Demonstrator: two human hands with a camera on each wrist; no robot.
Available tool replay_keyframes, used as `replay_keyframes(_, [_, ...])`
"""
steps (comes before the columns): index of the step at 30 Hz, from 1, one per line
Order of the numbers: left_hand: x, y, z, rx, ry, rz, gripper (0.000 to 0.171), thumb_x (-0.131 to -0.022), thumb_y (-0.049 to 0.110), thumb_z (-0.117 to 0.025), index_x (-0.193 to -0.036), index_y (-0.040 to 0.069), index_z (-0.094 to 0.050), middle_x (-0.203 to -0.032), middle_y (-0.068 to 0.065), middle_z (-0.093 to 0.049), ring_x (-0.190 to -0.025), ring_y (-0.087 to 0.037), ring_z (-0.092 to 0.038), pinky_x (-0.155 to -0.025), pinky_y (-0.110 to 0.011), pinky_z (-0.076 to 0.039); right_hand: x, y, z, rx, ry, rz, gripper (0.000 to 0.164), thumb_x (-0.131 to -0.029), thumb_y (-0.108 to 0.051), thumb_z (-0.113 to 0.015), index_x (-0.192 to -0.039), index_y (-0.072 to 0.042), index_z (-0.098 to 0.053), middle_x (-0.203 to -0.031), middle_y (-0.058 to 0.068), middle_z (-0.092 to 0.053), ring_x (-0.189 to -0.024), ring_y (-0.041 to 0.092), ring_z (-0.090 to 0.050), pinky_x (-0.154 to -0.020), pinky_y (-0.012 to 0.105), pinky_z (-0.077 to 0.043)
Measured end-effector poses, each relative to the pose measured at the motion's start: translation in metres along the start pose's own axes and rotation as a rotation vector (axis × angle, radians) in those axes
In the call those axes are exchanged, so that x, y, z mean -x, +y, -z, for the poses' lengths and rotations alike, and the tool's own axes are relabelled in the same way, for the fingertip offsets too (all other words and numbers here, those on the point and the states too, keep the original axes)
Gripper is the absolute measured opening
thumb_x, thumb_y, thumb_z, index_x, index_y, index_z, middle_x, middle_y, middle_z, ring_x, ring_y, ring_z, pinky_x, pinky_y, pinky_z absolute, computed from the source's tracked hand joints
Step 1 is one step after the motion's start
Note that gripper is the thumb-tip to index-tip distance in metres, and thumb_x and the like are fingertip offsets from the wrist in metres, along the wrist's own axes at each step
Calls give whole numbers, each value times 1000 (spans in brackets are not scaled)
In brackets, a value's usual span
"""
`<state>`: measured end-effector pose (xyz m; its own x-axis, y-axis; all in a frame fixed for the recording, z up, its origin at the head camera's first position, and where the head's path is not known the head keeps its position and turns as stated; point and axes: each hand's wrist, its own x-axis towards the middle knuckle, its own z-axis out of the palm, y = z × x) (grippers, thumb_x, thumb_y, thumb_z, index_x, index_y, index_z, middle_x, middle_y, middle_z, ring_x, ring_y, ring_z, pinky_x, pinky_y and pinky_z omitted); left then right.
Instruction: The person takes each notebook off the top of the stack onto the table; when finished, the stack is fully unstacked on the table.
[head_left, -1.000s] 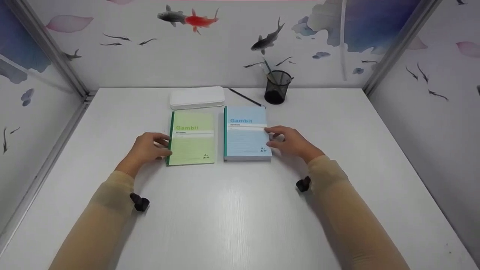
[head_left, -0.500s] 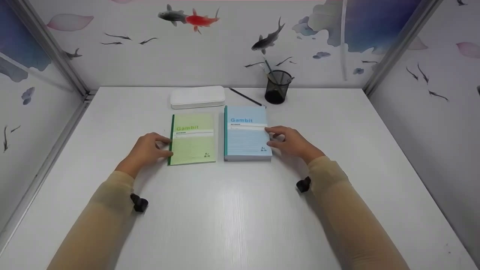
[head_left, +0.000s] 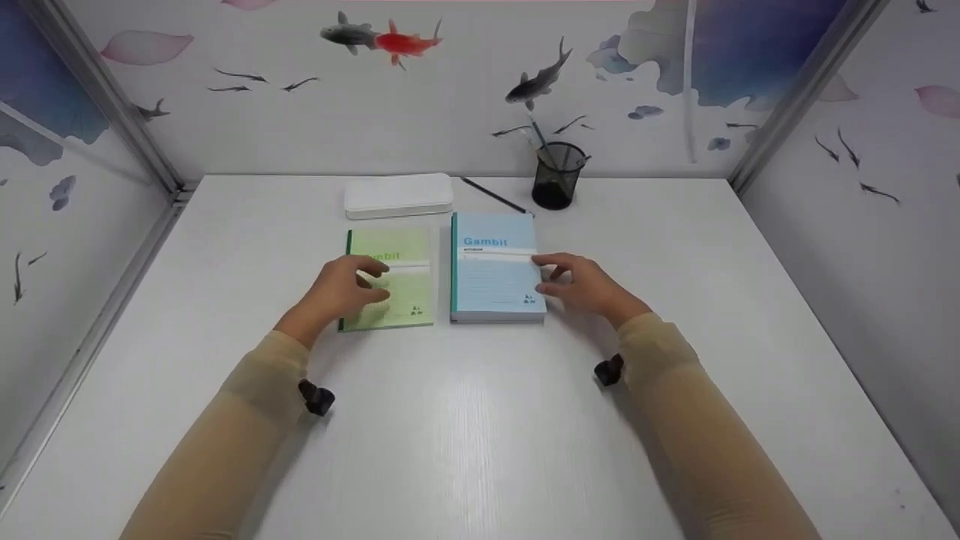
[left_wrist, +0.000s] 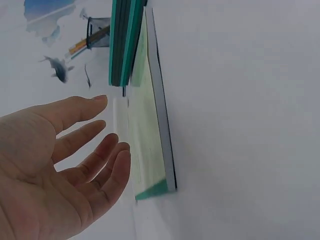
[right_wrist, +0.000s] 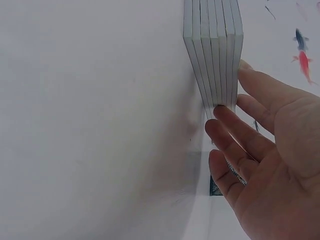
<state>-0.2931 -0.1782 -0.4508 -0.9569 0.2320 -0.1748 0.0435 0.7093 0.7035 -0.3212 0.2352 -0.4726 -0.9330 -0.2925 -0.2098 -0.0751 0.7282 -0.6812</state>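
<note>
In the head view a thin green notebook (head_left: 409,289) with a dark green spine lies flat on the table. My left hand (head_left: 341,289) is over its left half, fingers and thumb spread apart and holding nothing; it hides part of the cover. In the left wrist view the loosely bent fingers (left_wrist: 107,145) hover over the notebook's cover. To the right stands a neat stack of several notebooks (right_wrist: 215,70), topped by a blue one (head_left: 495,277). My right hand (head_left: 585,285) is at the stack's right side, relaxed fingertips (right_wrist: 220,111) touching its page edges.
Behind the notebooks lies a white case (head_left: 399,196), with a dark pencil (head_left: 493,195) to its right. A black mesh pen cup (head_left: 556,176) holding pens and brushes stands near the back wall. Painted wall panels enclose the white table (head_left: 465,435) at the back and sides.
The green notebook shifted slightly toward me early on. My left hand has since left its spine edge and moved right, over the cover. The right hand stays at the stack.
</note>
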Motion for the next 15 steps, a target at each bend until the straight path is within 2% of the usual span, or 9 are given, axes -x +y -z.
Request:
replay_keyframes(4, [-8,19,-15,52,-23,-30,49,-98,18,-70,-144,8,-58,-140,-15,-61,-126,-35,-60,-104,-49,-54,0,-1,0,-9,-5,-3,57,-98,-28,-72,-152,-29,-52,-148,2,-55,-129,27,-52,-113,50,-42])
replay_keyframes(8, [-16,35,-31,60,-52,-42,53,-98,17,-70,-148,11,-54,-137,-13,-62,-125,-33,-62,-104,-47,-54,0,-2,0,-16,-14,-17,58,-98,-29,-72,-152,-30,-52,-147,3,-55,-131,27,-50,-114,50,-42])
replay_keyframes(11, [-21,45,-41,79,-73,-32,54,-98,19,-70,-149,12,-53,-136,-11,-63,-123,-30,-62,-101,-44,-56,1,-2,1,-17,-10,-22,58,-98,-28,-73,-152,-30,-52,-147,3,-55,-133,27,-50,-115,51,-41])
replay_keyframes(15, [-28,55,-52,161,-90,-18,54,-98,18,-69,-148,9,-52,-133,-11,-63,-116,-28,-66,-93,-40,-60,2,-2,0,-28,-2,-15,57,-98,-28,-73,-151,-30,-53,-146,4,-55,-132,27,-50,-109,48,-44])
